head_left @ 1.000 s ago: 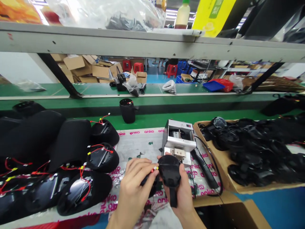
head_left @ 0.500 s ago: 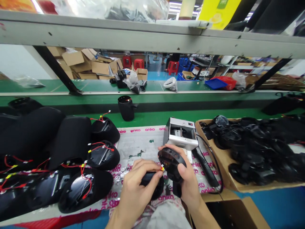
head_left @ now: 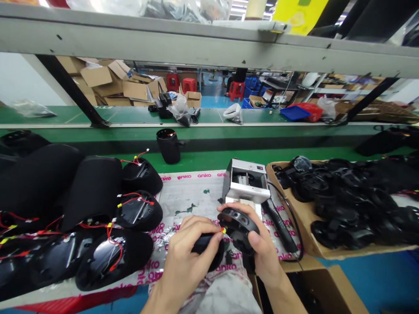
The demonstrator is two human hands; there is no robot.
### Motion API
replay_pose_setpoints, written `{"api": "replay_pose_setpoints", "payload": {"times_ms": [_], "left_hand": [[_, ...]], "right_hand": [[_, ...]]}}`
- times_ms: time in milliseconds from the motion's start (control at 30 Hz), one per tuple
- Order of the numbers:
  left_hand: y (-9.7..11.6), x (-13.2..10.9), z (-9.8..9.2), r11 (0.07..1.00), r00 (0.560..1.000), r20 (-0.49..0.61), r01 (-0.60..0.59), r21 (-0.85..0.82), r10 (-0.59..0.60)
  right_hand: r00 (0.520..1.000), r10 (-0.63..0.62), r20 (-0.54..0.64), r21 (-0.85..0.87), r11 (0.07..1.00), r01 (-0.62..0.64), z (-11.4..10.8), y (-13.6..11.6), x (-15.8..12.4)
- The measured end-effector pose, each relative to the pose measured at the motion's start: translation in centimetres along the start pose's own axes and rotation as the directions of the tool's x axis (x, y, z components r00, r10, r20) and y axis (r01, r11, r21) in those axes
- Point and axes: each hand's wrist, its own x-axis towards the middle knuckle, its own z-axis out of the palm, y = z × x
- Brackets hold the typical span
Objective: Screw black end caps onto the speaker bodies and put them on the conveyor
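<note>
Between the thumb and forefinger of my left hand is a small wire connector with red and yellow on it. Beneath that hand, mostly hidden, lies a black rounded housing. My right hand grips a round black plastic cap, its rim with small openings turned upward. The connector is right beside the cap's left edge; I cannot tell whether they touch. Several black fabric-covered housings with red wires and small plugs lie to the left.
A silver machine with a black-handled tool stands behind my right hand. At right, a cardboard tray holds several black plastic parts. One black cylinder stands at the back. A shelf beam crosses overhead.
The cap in my right hand has tilted and moved slightly right and down. My left hand keeps its pinch on the connector, whose white end shows less. The whole view has shifted slightly.
</note>
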Motion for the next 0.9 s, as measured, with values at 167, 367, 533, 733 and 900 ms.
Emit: {"api": "replay_pose_setpoints", "payload": {"times_ms": [167, 367, 533, 733, 900], "left_hand": [[0.55, 0.38, 0.07, 0.998, 1.0, -0.004, -0.029, 0.057, 0.029], [0.59, 0.7, 0.04, 0.994, 0.997, 0.05, -0.063, 0.092, 0.059], [0.8, 0.88, -0.33, 0.999, 0.998, 0.065, -0.014, 0.042, 0.011], [0.68, 0.92, -0.74, 1.0, 0.992, 0.126, -0.013, 0.025, 0.009], [0.3, 0.71, -0.3, 0.996, 0.989, 0.118, 0.088, -0.029, -0.084]], "right_hand": [[0.993, -0.101, 0.058, -0.129, 0.986, 0.107, 0.01, 0.03, -0.77], [0.986, -0.124, 0.112, -0.253, 0.956, 0.149, -0.33, 0.06, -0.84], [0.976, -0.129, 0.177, -0.231, 0.958, 0.169, -0.28, -0.53, -0.6], [0.975, -0.071, 0.21, -0.21, 0.971, 0.116, -0.27, -0.72, -0.25], [0.983, -0.031, 0.179, -0.223, 0.972, 0.071, -0.32, -0.86, -0.53]]}}
